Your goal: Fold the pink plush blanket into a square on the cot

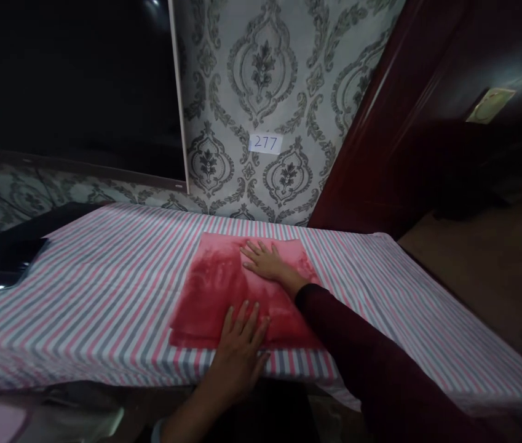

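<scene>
A folded red and pink cloth (205,295) lies flat on the table, its layers showing along the near edge. My left hand (241,344) rests at that near edge, fingers stretched out over the red fabric. Farther up, toward the cloth's far right part, my right hand (266,261) lies palm down with fingers spread on the paler pink area. Both hands are open and grip nothing. What kind of textile item the folded cloth is, I cannot tell.
Under the cloth is a table cover (117,277) striped pink, grey and white. A dark phone (9,267) lies at the left. Behind stand a large television (71,86) and patterned wall with a paper label (265,143). A dark red door (380,141) is at right.
</scene>
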`<state>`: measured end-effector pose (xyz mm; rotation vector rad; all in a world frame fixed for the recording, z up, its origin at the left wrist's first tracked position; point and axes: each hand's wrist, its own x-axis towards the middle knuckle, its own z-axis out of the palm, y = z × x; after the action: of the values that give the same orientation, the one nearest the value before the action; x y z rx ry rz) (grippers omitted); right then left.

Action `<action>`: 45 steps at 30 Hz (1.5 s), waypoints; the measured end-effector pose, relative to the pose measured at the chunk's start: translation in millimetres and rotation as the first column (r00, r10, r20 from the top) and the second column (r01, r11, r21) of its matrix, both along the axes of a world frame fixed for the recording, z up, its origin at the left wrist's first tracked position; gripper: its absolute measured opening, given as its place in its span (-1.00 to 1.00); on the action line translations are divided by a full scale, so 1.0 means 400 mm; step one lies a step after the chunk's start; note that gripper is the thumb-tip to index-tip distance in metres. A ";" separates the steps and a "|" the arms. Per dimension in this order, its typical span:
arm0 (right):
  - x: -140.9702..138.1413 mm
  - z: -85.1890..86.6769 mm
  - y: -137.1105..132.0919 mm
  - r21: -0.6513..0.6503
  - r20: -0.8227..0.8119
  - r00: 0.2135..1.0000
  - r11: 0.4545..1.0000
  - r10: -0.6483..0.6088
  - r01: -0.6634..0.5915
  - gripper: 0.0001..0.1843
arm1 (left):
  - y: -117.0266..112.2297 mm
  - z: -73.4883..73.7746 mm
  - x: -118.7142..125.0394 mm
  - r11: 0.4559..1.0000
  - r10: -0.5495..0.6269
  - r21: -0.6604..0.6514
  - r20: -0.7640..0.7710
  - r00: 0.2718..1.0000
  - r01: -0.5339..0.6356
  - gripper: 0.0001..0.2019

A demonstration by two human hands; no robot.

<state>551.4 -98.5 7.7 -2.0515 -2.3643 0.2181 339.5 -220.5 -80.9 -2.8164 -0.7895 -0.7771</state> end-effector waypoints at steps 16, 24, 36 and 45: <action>0.000 -0.014 0.023 0.013 -0.017 0.994 0.995 -0.103 0.104 -0.34 | -0.017 0.023 -0.002 1.000 0.003 0.030 0.029 1.000 -0.004 -0.39; -0.136 0.048 -0.052 0.043 -0.007 0.990 0.989 0.141 -0.140 -0.40 | 0.024 0.077 -0.102 0.991 0.110 0.059 0.164 0.980 -0.121 -0.54; -0.206 -0.014 0.155 -0.043 -0.006 0.988 0.987 0.156 -0.156 -0.27 | 0.018 0.004 -0.138 0.988 0.144 0.030 0.158 0.977 -0.151 -0.37; -0.193 -0.057 0.239 -0.060 -0.111 0.992 0.996 0.054 -0.061 -0.29 | 0.020 0.007 -0.138 0.987 0.152 0.032 0.144 0.978 -0.158 -0.35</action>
<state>474.2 -2.7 -15.1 -1.9443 -2.3820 0.4004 284.2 -212.4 -78.2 -2.6456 -0.9873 -0.9633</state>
